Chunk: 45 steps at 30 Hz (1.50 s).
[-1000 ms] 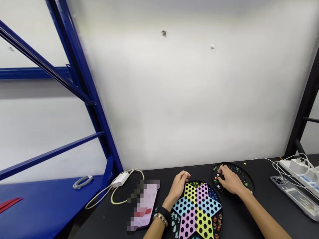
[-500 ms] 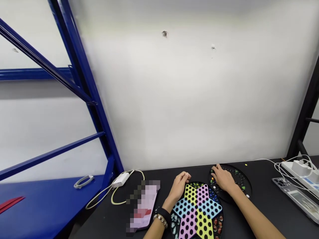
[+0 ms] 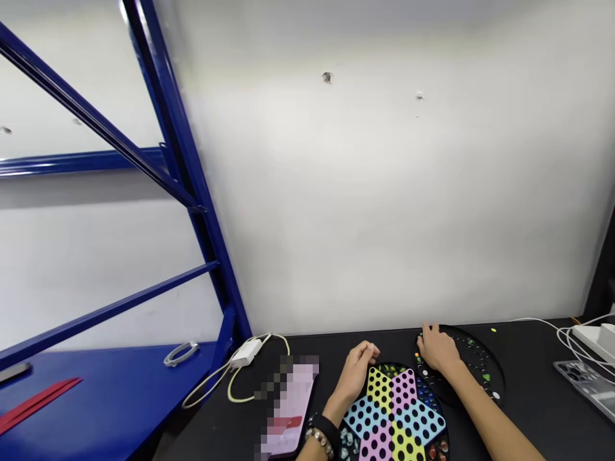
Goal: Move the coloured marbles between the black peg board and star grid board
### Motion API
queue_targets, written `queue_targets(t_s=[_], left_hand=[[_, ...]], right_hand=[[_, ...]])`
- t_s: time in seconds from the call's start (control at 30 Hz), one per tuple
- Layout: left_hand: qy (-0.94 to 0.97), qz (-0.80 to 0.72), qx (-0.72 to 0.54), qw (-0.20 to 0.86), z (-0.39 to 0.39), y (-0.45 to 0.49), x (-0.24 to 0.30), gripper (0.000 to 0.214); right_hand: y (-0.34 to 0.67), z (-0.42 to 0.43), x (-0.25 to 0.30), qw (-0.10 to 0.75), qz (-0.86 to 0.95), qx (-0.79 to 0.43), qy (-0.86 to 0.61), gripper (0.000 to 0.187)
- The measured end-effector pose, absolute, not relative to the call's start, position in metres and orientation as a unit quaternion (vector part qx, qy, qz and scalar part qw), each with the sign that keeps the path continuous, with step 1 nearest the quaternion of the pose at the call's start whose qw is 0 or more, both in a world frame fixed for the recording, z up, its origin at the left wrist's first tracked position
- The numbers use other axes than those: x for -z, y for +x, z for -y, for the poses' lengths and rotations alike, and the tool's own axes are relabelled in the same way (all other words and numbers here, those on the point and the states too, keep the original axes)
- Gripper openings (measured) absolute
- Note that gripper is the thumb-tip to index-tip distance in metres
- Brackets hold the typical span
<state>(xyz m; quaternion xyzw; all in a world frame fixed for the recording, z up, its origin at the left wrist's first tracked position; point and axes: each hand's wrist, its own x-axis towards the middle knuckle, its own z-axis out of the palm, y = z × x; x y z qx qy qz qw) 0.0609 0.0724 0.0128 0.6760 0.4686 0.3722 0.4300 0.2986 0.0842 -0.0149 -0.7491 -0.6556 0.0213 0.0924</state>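
A round Chinese checkers board [image 3: 391, 417] has a star in yellow, pink and blue with dark holes, and glass marbles lie in its rim pockets. Beside its upper left edge is my left hand [image 3: 354, 369], fingers curled together; what they may hold is hidden. Its wrist wears a black band and a beaded bracelet. My right hand [image 3: 438, 351] reaches over the upper left of a round black tray [image 3: 494, 365], fingers stretched downward and slightly apart. Their tips are partly hidden. Several small green, white and orange pieces sit in the tray.
Left of the board lies a partly blurred pink phone [image 3: 294, 410]. A white adapter [image 3: 246, 353] with a looped cable is behind it. Another phone [image 3: 586, 384] and a power strip [image 3: 596, 339] occupy the right. Blue metal shelving [image 3: 192, 173] stands at the left, against the wall.
The view has turned a little left, so everything sits further right and lower. My right hand's fingers have shifted slightly on the tray; my left hand stays beside the board.
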Motion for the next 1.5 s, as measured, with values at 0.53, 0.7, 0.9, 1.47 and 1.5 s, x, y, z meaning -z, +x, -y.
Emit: queue_targets(t_s=[0.53,0.7,0.9,1.47,1.5], left_hand=[[0.672,-0.465,-0.377,0.437,-0.074,0.060,-0.008,0.048],[0.673,-0.458,-0.381,0.437,-0.076,0.060,-0.007,0.044],[0.675,-0.460,-0.382,0.433,-0.075,0.060,-0.008,0.045],[0.677,-0.461,-0.377,0.431,-0.074,0.060,-0.007,0.044],[0.677,-0.461,-0.377,0.431,-0.074,0.060,-0.007,0.044]], right_hand=[[0.340,-0.077,-0.011,0.364,0.584,-0.217,-0.693,0.041],[0.363,-0.049,-0.026,0.567,0.432,-0.487,-0.505,0.025],[0.362,-0.035,-0.018,0.550,0.386,-0.514,-0.534,0.029],[0.301,-0.017,0.006,0.197,0.728,-0.111,-0.647,0.016],[0.302,-0.017,0.006,0.191,0.730,-0.107,-0.647,0.015]])
